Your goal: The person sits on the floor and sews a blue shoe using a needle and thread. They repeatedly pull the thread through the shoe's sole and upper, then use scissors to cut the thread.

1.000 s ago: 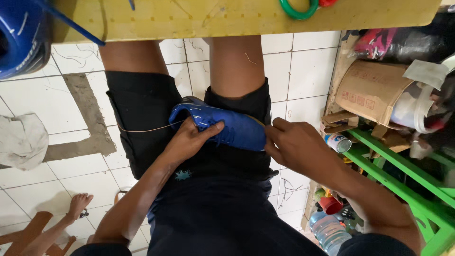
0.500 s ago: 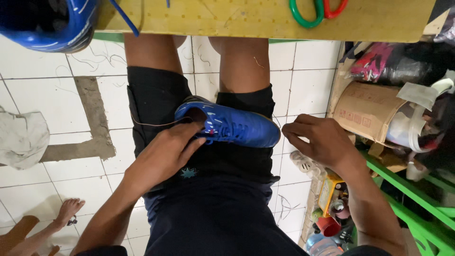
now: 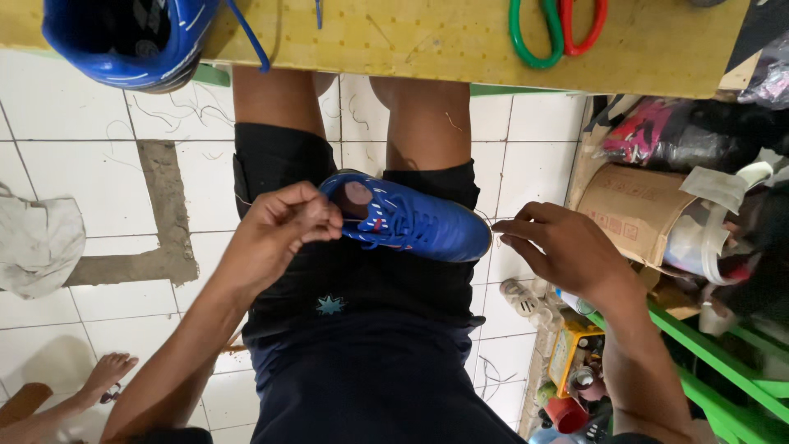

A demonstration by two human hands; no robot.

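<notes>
A seated person in black shorts (image 3: 345, 279) fills the centre of the frame, knees tucked under a yellow pegboard worktop (image 3: 427, 37) that runs along the top edge, above a white tiled floor (image 3: 99, 164). At right, green shelving (image 3: 707, 362) carries a cardboard box (image 3: 637, 210) and small pots. A second blue shoe (image 3: 123, 41) sits on the worktop at upper left; green and red scissor handles (image 3: 555, 29) lie at upper right. A grey rag (image 3: 37, 242) rests at the left edge.

Centre frame, the blue laced shoe (image 3: 411, 222) lies across the lap, toe toward the right. The left hand (image 3: 279, 230) pinches its heel collar, fingers closed narrowly on the rim beside the opening. The right hand (image 3: 563, 251) hovers just off the toe, fingers loosely curled and pinched; a thin thread may run from them, but that cannot be told.

The work appears to be hand repair at the shoe's edge, mid-stitch or inspection. A next move would call for steadying the heel while the right hand closes on the toe.
</notes>
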